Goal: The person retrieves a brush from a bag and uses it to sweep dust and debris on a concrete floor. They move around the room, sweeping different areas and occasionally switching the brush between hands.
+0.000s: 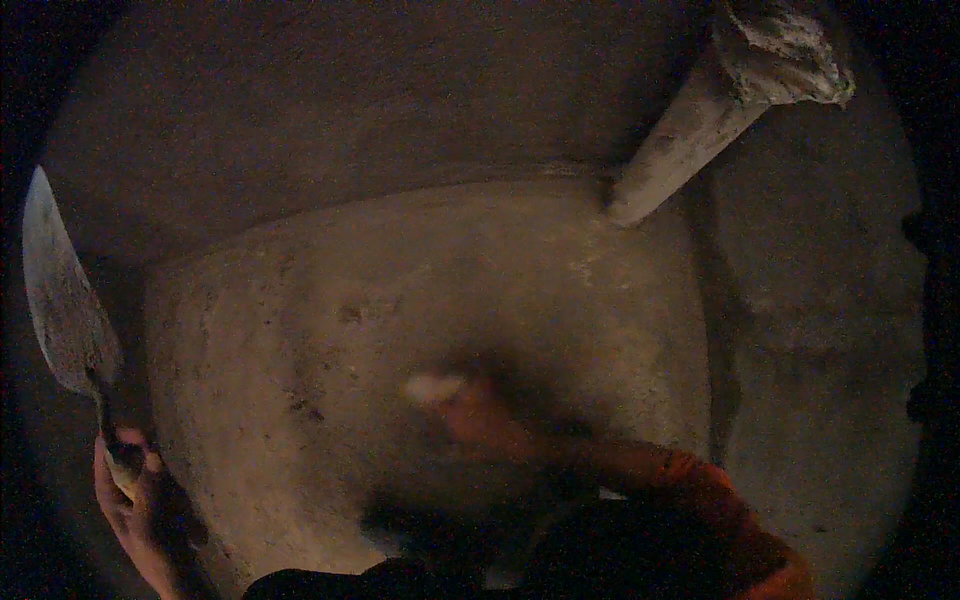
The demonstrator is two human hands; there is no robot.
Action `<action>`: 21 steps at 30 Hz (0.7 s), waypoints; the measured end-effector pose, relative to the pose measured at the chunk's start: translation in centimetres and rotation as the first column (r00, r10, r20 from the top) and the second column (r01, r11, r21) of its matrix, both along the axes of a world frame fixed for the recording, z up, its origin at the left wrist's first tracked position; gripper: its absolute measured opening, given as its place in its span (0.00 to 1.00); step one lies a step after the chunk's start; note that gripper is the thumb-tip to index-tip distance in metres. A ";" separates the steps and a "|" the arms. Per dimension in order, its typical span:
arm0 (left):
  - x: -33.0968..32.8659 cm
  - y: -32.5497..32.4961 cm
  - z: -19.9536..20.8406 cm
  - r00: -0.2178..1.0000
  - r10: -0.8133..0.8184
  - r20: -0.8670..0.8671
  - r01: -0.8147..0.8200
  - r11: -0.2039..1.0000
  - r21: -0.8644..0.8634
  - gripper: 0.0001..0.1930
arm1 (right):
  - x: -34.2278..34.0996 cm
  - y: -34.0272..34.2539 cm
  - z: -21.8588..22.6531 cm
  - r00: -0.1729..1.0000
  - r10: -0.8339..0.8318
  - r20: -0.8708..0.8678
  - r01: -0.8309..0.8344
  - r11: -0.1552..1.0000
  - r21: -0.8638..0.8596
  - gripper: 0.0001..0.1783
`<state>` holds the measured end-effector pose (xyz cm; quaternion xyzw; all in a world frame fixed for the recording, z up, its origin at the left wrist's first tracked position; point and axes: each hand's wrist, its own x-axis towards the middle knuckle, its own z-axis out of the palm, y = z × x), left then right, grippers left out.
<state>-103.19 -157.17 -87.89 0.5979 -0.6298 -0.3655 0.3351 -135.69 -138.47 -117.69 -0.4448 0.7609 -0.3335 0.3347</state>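
The left hand [140, 485] is just past the left edge of the surface [560, 260], near the bottom corner. Its fingers are bent in a grip. The left forearm [172, 572] leans up and to the left. The right hand [475, 415] is over the middle of the surface, too blurry to see how its fingers are. The right forearm [610, 458] reaches left from an orange sleeve [715, 490].
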 end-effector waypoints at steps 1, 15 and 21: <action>0.0 0.3 -0.2 0.996 0.045 0.072 -0.043 0.999 -0.025 0.21 | -4.0 -0.2 -0.7 0.982 -0.181 -0.058 0.178 0.983 -0.047 0.20; -2.9 2.9 -1.7 0.999 -0.006 0.043 0.010 0.994 -0.108 0.20 | -1.8 -2.3 -1.8 1.000 -0.014 0.003 0.014 0.987 -0.159 0.12; -1.7 3.7 0.9 0.999 0.038 -0.002 -0.038 0.999 -0.030 0.17 | -18.3 -6.6 -6.2 0.828 -0.425 -0.366 0.314 0.892 -0.326 0.12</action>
